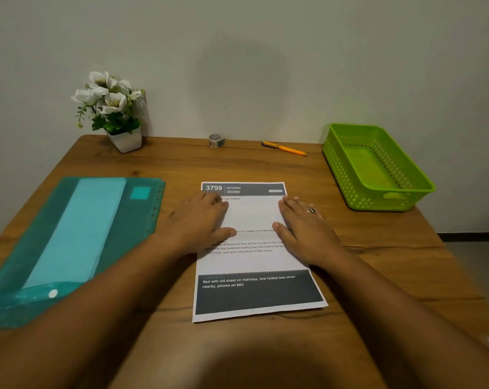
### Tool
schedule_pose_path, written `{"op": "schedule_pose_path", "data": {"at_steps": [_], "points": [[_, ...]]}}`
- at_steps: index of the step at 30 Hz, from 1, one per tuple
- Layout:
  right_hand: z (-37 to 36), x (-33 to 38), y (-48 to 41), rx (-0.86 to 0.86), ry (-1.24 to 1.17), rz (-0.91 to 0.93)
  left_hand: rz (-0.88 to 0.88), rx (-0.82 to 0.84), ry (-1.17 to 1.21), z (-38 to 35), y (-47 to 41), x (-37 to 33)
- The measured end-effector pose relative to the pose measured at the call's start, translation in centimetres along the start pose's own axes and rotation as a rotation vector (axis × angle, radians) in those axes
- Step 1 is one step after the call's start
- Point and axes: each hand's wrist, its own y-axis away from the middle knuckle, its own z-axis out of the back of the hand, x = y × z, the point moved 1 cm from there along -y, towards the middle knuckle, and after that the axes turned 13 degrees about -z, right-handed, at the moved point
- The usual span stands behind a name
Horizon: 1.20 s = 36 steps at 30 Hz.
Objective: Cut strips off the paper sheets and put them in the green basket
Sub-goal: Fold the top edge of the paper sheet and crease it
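Note:
A printed paper sheet (pixel 253 265) with dark header and footer bands lies flat in the middle of the wooden table (pixel 265 164). My left hand (pixel 201 223) rests flat on the sheet's left edge, fingers straight. My right hand (pixel 305 223), with a ring on one finger, presses flat on the sheet's right edge. The green basket (pixel 378 167) stands at the table's back right, with nothing in it. An orange pen-like tool (pixel 284 148) lies near the back edge, left of the basket.
A teal plastic folder (pixel 72 242) holding light sheets lies at the left. A white pot of artificial flowers (pixel 111 113) stands at the back left. A small tape roll (pixel 216 140) sits at the back middle, against the wall.

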Motion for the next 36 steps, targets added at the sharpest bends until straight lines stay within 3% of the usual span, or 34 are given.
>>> {"op": "schedule_pose_path", "data": {"at_steps": [8,15,23,30,36], "points": [[0.7,0.1,-0.1,0.039,0.023,0.015,0.036,0.203,0.118,2.1,-3.6,1.4],[1.5,0.3,-0.5,0.082,0.047,0.024,0.111,0.266,0.237,2.6,-4.4,1.4],[3.5,1.3,-0.5,0.069,-0.007,-0.01,0.109,0.162,0.261,2.3,-3.6,1.1],[6.3,5.9,-2.3,0.017,-0.058,0.103,0.0,-0.101,0.077,3.1,-2.6,-0.2],[7.1,8.5,-3.0,0.044,0.086,0.154,-0.037,-0.168,-0.072,3.6,-2.2,-0.8]]}}
